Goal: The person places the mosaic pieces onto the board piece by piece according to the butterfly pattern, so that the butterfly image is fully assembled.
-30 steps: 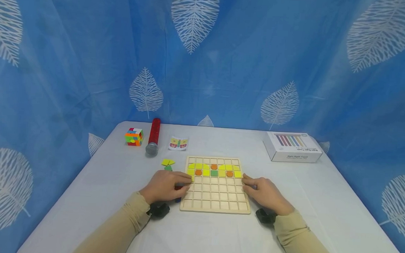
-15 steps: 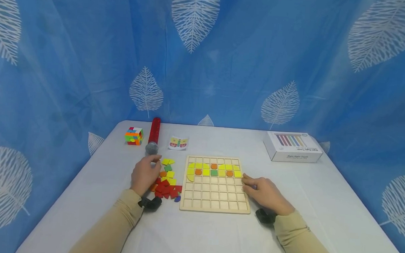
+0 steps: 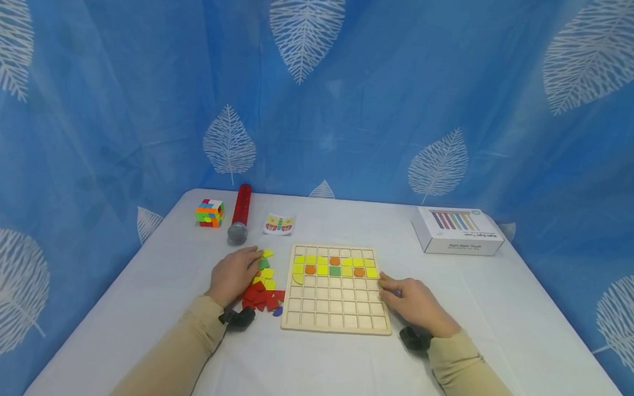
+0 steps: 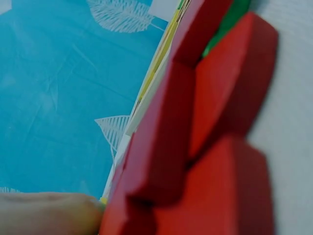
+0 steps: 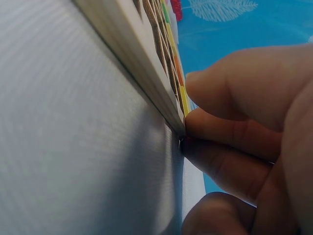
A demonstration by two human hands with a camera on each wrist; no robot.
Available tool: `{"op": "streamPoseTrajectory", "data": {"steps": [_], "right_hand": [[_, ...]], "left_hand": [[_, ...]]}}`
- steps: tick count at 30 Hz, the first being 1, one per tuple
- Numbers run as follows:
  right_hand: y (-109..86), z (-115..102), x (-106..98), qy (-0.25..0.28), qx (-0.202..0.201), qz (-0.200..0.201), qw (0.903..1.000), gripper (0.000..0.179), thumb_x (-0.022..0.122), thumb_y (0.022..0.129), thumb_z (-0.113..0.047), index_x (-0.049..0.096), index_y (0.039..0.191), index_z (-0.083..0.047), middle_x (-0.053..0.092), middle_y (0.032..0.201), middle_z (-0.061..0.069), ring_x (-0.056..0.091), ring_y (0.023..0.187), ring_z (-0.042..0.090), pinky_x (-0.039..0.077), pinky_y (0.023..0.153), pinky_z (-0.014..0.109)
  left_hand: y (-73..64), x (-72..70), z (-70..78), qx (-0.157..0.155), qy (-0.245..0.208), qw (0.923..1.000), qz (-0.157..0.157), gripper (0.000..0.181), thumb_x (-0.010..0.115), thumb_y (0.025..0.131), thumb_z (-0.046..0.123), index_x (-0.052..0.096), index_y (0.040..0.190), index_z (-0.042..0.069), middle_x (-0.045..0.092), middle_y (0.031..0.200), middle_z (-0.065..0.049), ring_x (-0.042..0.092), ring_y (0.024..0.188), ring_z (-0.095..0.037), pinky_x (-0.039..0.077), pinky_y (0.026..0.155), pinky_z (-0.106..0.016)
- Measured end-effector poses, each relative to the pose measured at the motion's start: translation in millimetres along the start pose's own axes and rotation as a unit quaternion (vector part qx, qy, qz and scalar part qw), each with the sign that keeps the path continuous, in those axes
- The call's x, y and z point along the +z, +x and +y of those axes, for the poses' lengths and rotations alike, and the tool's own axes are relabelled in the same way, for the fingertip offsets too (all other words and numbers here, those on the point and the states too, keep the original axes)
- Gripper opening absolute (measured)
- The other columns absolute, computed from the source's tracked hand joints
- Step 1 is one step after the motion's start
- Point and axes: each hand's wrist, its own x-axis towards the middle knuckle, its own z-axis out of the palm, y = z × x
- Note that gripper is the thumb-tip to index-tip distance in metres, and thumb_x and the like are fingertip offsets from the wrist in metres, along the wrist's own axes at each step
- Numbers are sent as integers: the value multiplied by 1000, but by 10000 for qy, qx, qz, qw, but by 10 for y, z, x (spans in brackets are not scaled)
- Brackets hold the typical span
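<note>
My left hand (image 3: 234, 272) lies over the left side of a pile of flat coloured pieces, its fingertips at the yellow pieces (image 3: 268, 254); any hold there is hidden. Beside it are a green piece (image 3: 264, 264) and red pieces (image 3: 259, 296), which loom large in the left wrist view. My right hand (image 3: 412, 299) holds the right edge of a wooden grid board (image 3: 339, 308) with thumb and fingertips, as the right wrist view shows. Yellow, orange and green pieces fill part of the board's upper rows. A rounded yellow piece (image 3: 298, 278) sits in the third row, far left.
Behind the pile lies a small pattern card (image 3: 279, 224). A red microphone (image 3: 240, 212) and a puzzle cube (image 3: 210, 213) are at the back left. At the back right stands a white box (image 3: 456, 230). A blue leaf-print curtain (image 3: 362, 135) hangs behind the table.
My left hand has left the rounded yellow piece in the board and moved left to the pile, then forward onto its yellow pieces. The right hand stays at the board's edge.
</note>
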Motion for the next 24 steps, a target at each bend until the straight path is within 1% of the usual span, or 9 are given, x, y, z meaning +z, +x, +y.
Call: {"op": "streamPoseTrajectory", "data": {"steps": [4,7,11,15,16,18,20,21,24], "right_hand": [[5,8,-2,7,19,-4,10000,40,65,100,-26,67,135,-9,56,148,10,51,138,41,43,110,57],[2,0,-5,-5,12,-4,10000,40,65,100,-26,67,135,-9,56,148,10,51,138,41,43,110,58],[-3,-18,-13,-42,-56,7,10000,39,65,100,-26,67,135,-8,57,147,11,51,137,42,43,109,58],[-1,-30,-12,-18,-45,0,10000,40,64,100,-26,67,135,-8,57,148,12,51,137,42,43,110,58],[1,-34,-13,-28,-70,-9,10000,40,64,100,-26,67,135,-7,57,147,13,51,137,43,43,109,58],[3,-39,-8,-1,1,-27,10000,40,64,100,-26,66,135,-7,56,148,12,51,137,42,43,110,58],[4,-40,-5,1,23,-45,10000,40,64,100,-26,66,136,-7,56,148,12,51,138,41,42,110,57],[3,-41,-4,2,48,-50,10000,40,64,100,-27,66,136,-8,56,148,12,50,138,41,42,111,57],[-3,-41,-5,17,62,-46,10000,40,64,100,-27,66,136,-8,56,148,11,50,138,41,42,111,57]], "left_hand": [[12,-6,-18,-209,-371,9991,91,40,70,99,28,68,136,13,68,136,-9,62,128,-32,49,106,-54],[19,-2,-38,-345,-652,9972,139,42,71,98,29,67,137,13,67,136,-10,61,127,-32,50,105,-54],[28,3,-58,-441,-1055,9931,277,47,75,95,28,65,139,16,65,133,-12,60,120,-33,51,101,-54],[27,-11,-57,-459,-1356,9890,369,39,76,94,27,70,131,16,66,123,-11,60,107,-29,53,95,-49],[21,-20,-48,-470,-1410,9881,386,36,76,94,27,71,128,16,67,120,-10,60,103,-28,53,93,-46],[4,-40,-16,-486,-1477,9870,415,31,74,96,27,73,125,16,68,117,-8,59,98,-25,54,87,-41],[-28,-63,49,-405,-1584,9858,382,28,73,97,26,74,123,17,69,115,-6,58,92,-23,54,80,-36],[-47,-73,92,-303,-1634,9855,348,27,73,97,26,74,123,17,69,114,-5,58,90,-22,53,77,-34],[-106,-99,269,152,-1870,9821,193,22,75,96,23,76,118,18,71,112,0,57,87,-19,51,74,-30]]}}
